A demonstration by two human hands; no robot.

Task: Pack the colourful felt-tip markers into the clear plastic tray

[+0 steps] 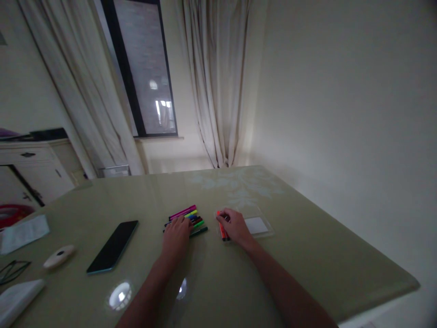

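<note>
A row of several coloured felt-tip markers, including a magenta marker [182,212], a green marker [198,224] and a dark marker [198,232], lies side by side on the table. My left hand [176,233] rests palm down over their left part, fingers spread across them and partly hiding them. To the right, a clear plastic case [266,222] lies unfolded, a white card [256,225] in its right half. Red-orange markers [222,233] sit in its left half. Over these is my right hand [235,224], thumb and index finger pinched on a red-orange marker.
Left of the markers lies a black phone [113,246]. Farther left are a white mouse-like object [59,256], eyeglasses [13,271], a pale cloth or paper [25,233] and a white box-like thing [19,298]. A wall borders the table's [307,255] right side.
</note>
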